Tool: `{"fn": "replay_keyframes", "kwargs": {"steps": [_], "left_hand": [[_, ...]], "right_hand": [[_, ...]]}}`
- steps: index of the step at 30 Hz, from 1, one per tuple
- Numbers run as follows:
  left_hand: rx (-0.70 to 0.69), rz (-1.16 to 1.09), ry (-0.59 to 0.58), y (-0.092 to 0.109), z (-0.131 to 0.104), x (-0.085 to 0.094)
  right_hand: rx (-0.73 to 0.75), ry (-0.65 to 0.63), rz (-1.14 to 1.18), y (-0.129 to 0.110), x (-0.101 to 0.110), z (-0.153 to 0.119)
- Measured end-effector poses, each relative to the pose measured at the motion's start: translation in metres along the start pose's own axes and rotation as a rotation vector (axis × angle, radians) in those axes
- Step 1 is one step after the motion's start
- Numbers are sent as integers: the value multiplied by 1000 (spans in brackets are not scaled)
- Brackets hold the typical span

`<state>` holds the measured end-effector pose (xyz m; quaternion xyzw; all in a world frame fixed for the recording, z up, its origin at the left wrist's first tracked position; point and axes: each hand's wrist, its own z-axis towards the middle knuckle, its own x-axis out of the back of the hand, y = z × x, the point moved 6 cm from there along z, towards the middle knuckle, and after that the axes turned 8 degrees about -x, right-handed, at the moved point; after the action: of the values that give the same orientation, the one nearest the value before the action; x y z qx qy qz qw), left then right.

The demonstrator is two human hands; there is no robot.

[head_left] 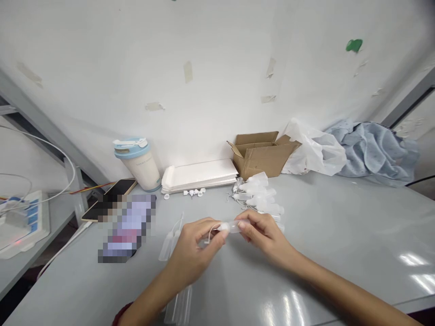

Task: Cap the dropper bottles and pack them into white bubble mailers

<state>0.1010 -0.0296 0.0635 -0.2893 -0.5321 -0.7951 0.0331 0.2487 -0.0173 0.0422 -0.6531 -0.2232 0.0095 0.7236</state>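
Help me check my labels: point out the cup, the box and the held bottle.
Cup point(145, 172): head view, on its pale side wall.
Box point(267, 162): head view, on its brown front panel.
Held bottle point(234, 227): head view, on the visible stretch of its translucent body.

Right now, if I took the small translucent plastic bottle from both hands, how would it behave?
The translucent plastic bottle is probably light, as its see-through wall looks thin. Its rounded body might roll on the shiny grey tabletop. The thin white strap, curving from its white end, likely bends easily.
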Motion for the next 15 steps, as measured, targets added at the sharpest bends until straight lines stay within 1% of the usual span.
{"fn": "replay_keyframes", "kwargs": {"steps": [2, 4, 5, 7, 9, 11, 13, 15], "left_hand": [[-121, 113, 12, 7, -1, -1], [-171, 134, 30, 9, -2, -2], [-157, 114, 27, 8, -2, -3], [-63, 32, 0, 4, -1, -5], [66, -65, -24, -2, -2, -8], [153, -136, -28, -6, -4, -9], [182, -181, -33, -8, -4, -10], [185, -206, -70, -9, -4, -12]], "right_hand": [[-120, -77, 164, 7, -4, 3], [-202, -135, 300, 12, -8, 4], [-220, -144, 345, 13, -9, 5], [-211, -130, 380, 11, -10, 5], [-171, -93, 347, 6, -9, 3], [-134, -57, 279, 2, -7, 1], [-112, -24, 206, 0, -6, -1], [-102, -6, 149, 1, -5, -1]]}}
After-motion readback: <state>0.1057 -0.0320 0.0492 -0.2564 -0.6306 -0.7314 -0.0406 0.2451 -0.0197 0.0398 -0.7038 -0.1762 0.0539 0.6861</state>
